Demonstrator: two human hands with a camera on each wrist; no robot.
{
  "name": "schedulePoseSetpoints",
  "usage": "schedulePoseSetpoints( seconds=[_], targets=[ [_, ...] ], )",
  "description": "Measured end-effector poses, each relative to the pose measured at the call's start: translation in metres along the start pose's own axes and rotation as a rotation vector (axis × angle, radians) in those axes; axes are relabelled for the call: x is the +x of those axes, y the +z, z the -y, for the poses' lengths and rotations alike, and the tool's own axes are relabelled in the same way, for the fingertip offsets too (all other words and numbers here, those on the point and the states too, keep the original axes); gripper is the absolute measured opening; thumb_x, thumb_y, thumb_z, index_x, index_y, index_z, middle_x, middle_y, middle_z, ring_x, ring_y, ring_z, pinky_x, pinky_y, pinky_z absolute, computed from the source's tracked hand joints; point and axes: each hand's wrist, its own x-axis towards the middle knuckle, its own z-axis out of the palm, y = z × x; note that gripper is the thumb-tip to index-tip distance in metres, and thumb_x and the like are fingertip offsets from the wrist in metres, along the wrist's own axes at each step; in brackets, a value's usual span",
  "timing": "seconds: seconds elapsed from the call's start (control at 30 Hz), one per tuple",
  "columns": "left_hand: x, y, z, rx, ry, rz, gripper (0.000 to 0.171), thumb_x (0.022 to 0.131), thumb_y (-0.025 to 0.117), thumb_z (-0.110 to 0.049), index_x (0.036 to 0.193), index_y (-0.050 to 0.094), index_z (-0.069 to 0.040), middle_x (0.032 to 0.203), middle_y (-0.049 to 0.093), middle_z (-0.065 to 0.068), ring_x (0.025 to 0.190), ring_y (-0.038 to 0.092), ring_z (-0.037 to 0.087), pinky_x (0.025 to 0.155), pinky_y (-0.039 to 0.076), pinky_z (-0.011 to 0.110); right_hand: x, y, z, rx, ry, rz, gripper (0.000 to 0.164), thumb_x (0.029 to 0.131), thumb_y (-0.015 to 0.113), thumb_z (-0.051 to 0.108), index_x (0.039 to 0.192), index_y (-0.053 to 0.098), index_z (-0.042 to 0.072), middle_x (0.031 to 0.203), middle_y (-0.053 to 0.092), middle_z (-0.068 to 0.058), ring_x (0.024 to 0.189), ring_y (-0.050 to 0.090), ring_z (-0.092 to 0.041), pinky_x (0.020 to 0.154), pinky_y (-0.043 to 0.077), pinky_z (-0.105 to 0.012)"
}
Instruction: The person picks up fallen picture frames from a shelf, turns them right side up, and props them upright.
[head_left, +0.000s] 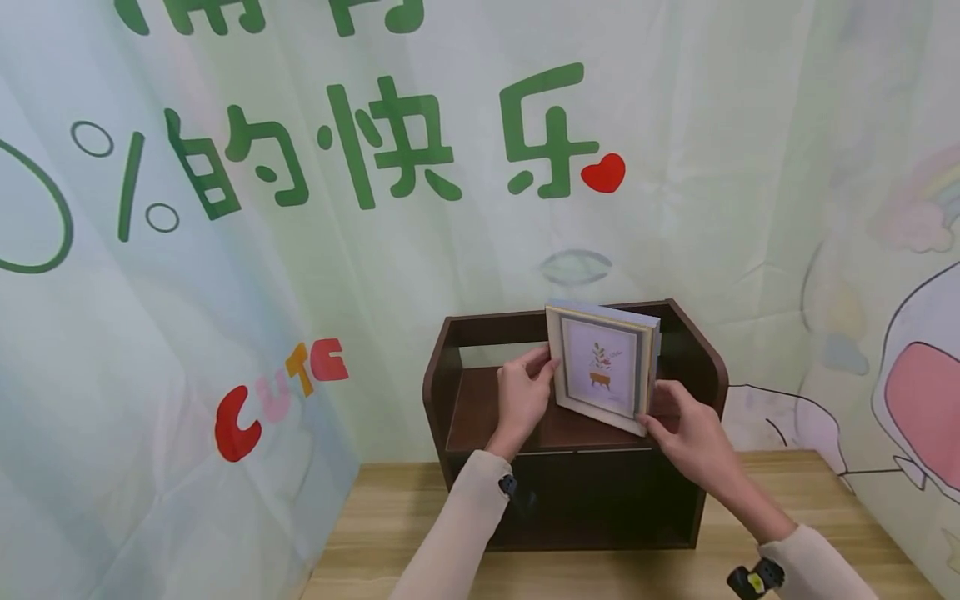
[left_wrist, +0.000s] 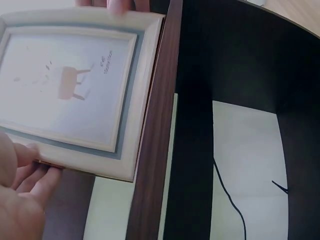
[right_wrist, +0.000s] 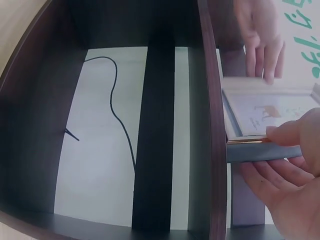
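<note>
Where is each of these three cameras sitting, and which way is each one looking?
Head: worn on the head, looking forward and down at the dark shelf; both forearms, left hand and right hand show.
Left wrist: beside the left hand, facing the picture frame.
Right wrist: beside the right hand, facing the frame's edge and the shelf's lower compartment.
All three share the frame and shelf.

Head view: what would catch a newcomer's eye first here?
The picture frame standing on the upper shelf of the dark wooden rack, held at its edges by the left hand and right hand. Behind hangs a pale backdrop with big green characters and a red heart.
</note>
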Motion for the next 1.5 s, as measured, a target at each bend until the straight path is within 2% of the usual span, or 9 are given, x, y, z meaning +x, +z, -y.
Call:
schedulePoseSetpoints(
  seconds=[0.27,0.37,0.57,0.73,1.07,1.2,1.4,1.5],
  targets=[
    [0.017,0.012,0.004,-0.051,-0.06,0.066,0.03,0.101,0.069,-0.007,0.13,0.072,0.001,0.123,0.077,0.02,0.114,0.076,0.029,0.095,0.063,0.035,-0.005,0.011,0.002,-0.003,0.003,-0.021,0.042,0.091,0.08,0.003,0.127,0.059,0.004,0.113,0.078,-0.019,0.097,0.077,-0.031,0.079,0.066,-0.042],
    [0.022,0.017,0.006,-0.071,-0.074,0.094,0.031,0.102,0.066,-0.005,0.132,0.07,0.001,0.126,0.076,0.02,0.118,0.075,0.03,0.097,0.063,0.035,-0.006,0.015,0.005,0.008,0.004,-0.036,0.042,0.089,0.082,0.003,0.125,0.06,0.004,0.113,0.078,-0.018,0.097,0.076,-0.03,0.077,0.066,-0.037],
    [0.031,0.027,0.009,-0.11,-0.064,0.145,0.031,0.104,0.061,-0.001,0.135,0.067,0.003,0.13,0.073,0.023,0.124,0.072,0.032,0.103,0.06,0.037,-0.008,0.029,0.013,0.01,-0.04,-0.082,0.042,0.085,0.086,0.005,0.123,0.07,0.003,0.11,0.078,-0.014,0.091,0.075,-0.026,0.07,0.061,-0.026],
    [0.036,0.034,0.009,-0.113,-0.079,0.183,0.031,0.105,0.058,0.0,0.135,0.067,0.002,0.131,0.073,0.021,0.124,0.071,0.031,0.102,0.061,0.036,-0.01,0.042,0.022,0.002,-0.068,-0.125,0.039,0.082,0.089,0.006,0.118,0.074,0.004,0.105,0.077,-0.009,0.088,0.074,-0.022,0.068,0.06,-0.026],
    [0.037,0.037,0.009,-0.171,-0.031,0.273,0.033,0.104,0.053,0.004,0.135,0.063,0.009,0.132,0.07,0.028,0.125,0.069,0.039,0.107,0.057,0.046,-0.011,0.055,0.036,0.022,-0.029,-0.128,0.035,0.08,0.092,0.012,0.109,0.072,0.006,0.094,0.072,-0.004,0.083,0.071,-0.014,0.071,0.062,-0.025],
    [0.037,0.035,0.009,-0.139,-0.029,0.278,0.033,0.105,0.054,0.0,0.136,0.064,0.006,0.133,0.071,0.025,0.125,0.069,0.037,0.108,0.057,0.046,-0.012,0.057,0.039,0.004,-0.034,-0.14,0.034,0.081,0.091,0.012,0.108,0.072,0.005,0.093,0.07,-0.004,0.082,0.069,-0.013,0.071,0.061,-0.026],
    [0.035,0.026,0.003,-0.023,-0.021,0.302,0.034,0.108,0.057,-0.01,0.14,0.064,-0.002,0.136,0.071,0.017,0.129,0.068,0.031,0.107,0.058,0.044,-0.013,0.058,0.04,-0.028,-0.032,-0.154,0.033,0.081,0.091,0.012,0.107,0.073,0.003,0.091,0.069,-0.005,0.08,0.066,-0.012,0.07,0.059,-0.026],
    [0.031,0.015,-0.002,0.057,0.025,0.321,0.038,0.108,0.058,-0.012,0.145,0.061,-0.004,0.143,0.067,0.015,0.133,0.065,0.03,0.107,0.058,0.043,-0.014,0.057,0.04,-0.039,-0.038,-0.165,0.033,0.081,0.091,0.012,0.107,0.073,0.003,0.091,0.069,-0.006,0.08,0.066,-0.013,0.07,0.059,-0.028]
  ],
)
